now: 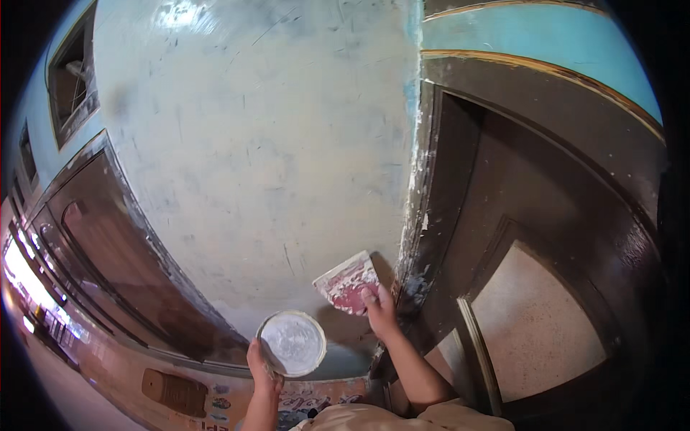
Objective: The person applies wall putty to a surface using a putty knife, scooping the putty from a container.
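My left hand [263, 368] is closed on the left rim of a round white container [293, 343], whose inside is coated with whitish putty. How deep the container is, I cannot tell. My right hand [381, 313] grips a red putty spreader [349, 284], thumb laid over its face, with the wide edge turned up and to the left. White putty smears cover much of the spreader. Both stand in front of the pale, patchy wall [259, 144]; whether the spreader's edge touches it is hard to make out. The spreader is above and to the right of the container.
Right of the wall is a dark brown door [460, 208] in a frame spattered with white. Another brown door [108, 244] stands at the left, with a small window opening [73, 75] above. Low down lie a brown mat-like object [174, 392] and a printed sheet [323, 391].
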`<state>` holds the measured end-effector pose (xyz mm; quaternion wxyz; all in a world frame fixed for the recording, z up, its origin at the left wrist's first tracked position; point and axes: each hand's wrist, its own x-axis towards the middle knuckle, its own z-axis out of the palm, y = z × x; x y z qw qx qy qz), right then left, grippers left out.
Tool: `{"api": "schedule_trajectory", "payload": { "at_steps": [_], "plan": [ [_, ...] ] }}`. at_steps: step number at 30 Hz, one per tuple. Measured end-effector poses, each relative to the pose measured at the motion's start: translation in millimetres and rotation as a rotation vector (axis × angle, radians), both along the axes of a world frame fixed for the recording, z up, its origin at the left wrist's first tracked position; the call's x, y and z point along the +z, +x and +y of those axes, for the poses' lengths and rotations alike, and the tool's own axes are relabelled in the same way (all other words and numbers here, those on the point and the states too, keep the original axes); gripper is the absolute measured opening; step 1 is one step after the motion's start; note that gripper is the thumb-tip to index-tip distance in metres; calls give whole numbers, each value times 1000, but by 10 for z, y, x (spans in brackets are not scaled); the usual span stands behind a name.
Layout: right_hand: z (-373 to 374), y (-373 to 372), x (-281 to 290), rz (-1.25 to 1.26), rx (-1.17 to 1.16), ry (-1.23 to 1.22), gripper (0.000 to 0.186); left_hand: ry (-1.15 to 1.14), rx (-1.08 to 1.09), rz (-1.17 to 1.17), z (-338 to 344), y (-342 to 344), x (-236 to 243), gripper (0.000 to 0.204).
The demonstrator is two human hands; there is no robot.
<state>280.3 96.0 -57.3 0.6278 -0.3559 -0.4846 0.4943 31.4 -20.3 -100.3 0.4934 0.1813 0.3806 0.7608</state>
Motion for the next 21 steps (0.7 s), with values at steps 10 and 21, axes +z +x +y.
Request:
{"api": "schedule_trajectory", "payload": {
  "at_steps": [10,21],
  "plan": [
    [-282,51,748,-460,106,218,18,175,95,199,320,205,760,41],
    [-281,-95,873,-444,59,210,21,344,194,341,366,281,849,46]
  ]
}}
